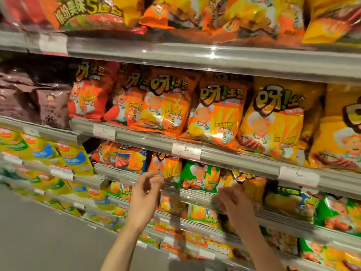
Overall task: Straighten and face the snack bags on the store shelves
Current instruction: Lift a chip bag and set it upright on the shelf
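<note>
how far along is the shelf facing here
Done, it seems: the orange bags and yellow bag on the shelf above stand upright, fronts out. In hand: both hands, left and right, reach toward the green bag row, gripping nothing. Left: that row's tilted bags and the shelves below.

Orange bags (166, 106) and yellow bags (273, 122) carry striped chef cartoons — a green bag (199, 177) below, brown bags (52, 104) left, grey shelf rails (234, 155).

The right hand (235, 205) is motion-blurred; whether its fingers touch the yellow bag (252, 185) cannot be determined. The top-shelf bags (244, 14) are cut off by the upper edge. Price tag (298, 176) digits are partly illegible.
</note>
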Demonstrator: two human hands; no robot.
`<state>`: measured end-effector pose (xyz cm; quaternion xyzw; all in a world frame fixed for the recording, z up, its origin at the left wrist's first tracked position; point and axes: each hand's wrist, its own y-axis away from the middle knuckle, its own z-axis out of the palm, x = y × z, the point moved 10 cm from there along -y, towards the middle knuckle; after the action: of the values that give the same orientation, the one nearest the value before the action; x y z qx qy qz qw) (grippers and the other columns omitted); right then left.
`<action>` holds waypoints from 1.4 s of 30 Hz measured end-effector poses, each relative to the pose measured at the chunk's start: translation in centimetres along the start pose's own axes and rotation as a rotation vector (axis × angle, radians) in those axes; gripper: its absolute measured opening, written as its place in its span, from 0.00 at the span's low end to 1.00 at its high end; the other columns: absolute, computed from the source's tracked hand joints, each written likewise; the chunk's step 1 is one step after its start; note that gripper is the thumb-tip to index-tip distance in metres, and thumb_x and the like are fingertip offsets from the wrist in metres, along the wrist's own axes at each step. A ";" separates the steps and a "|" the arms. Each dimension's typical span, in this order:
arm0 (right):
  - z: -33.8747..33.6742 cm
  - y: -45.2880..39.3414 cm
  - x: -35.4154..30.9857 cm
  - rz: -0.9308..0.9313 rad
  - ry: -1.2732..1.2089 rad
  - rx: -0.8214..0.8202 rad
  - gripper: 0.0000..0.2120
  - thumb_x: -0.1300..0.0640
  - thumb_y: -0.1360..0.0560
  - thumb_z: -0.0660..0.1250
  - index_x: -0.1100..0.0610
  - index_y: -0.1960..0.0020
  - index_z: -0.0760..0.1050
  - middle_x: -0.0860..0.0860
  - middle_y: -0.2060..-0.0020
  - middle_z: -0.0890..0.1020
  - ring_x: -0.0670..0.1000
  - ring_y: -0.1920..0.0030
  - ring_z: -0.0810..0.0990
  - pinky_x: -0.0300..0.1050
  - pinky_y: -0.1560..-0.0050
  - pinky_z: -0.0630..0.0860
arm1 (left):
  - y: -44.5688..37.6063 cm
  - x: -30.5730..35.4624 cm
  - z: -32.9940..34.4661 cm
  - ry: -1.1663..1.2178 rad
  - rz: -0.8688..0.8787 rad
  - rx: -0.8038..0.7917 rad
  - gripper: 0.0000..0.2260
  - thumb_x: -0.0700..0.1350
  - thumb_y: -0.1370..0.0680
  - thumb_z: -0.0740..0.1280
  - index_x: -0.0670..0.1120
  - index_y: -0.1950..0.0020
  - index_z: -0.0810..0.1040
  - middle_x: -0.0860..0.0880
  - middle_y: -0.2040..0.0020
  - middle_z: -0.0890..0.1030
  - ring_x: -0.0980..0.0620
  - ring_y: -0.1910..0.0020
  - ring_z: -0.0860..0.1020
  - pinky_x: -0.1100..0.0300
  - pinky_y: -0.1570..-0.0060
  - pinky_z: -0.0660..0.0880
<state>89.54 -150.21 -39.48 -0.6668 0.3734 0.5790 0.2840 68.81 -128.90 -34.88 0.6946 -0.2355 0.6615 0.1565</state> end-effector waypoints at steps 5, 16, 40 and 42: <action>5.9 -3.4 0.5 0.014 -0.008 -0.081 0.07 0.60 0.19 0.68 0.57 0.53 0.83 0.53 0.61 0.86 0.48 0.62 0.85 0.38 0.60 0.81 | -2.9 -0.7 -4.1 -0.005 0.012 0.070 0.07 0.45 0.18 0.69 0.54 0.42 0.80 0.56 0.53 0.86 0.60 0.55 0.83 0.68 0.53 0.77; 21.5 -5.9 1.1 0.097 0.071 -0.056 0.05 0.58 0.20 0.70 0.49 0.51 0.82 0.44 0.60 0.84 0.46 0.58 0.81 0.39 0.53 0.75 | -11.7 -6.4 -13.8 -0.011 -0.056 0.015 0.05 0.49 0.17 0.66 0.55 0.42 0.80 0.53 0.44 0.85 0.52 0.44 0.83 0.53 0.41 0.78; 31.3 -10.9 -3.4 0.009 0.307 0.211 0.05 0.54 0.19 0.68 0.46 0.53 0.75 0.41 0.57 0.79 0.32 0.60 0.78 0.26 0.60 0.72 | -24.2 -10.9 -14.8 -0.208 0.062 -0.228 0.13 0.54 0.19 0.69 0.53 0.36 0.77 0.55 0.54 0.85 0.59 0.57 0.83 0.54 0.55 0.82; 31.3 -10.5 -3.8 -0.001 0.245 0.233 0.10 0.55 0.20 0.70 0.41 0.55 0.73 0.39 0.57 0.79 0.28 0.59 0.77 0.24 0.60 0.72 | -24.2 -10.7 -15.3 -0.160 0.064 -0.207 0.12 0.55 0.20 0.69 0.56 0.37 0.76 0.54 0.52 0.85 0.59 0.55 0.83 0.55 0.55 0.81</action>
<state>80.53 -118.34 -41.57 -0.6951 0.4696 0.4461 0.3119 68.64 -99.22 -42.11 0.7175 -0.3363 0.5807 0.1866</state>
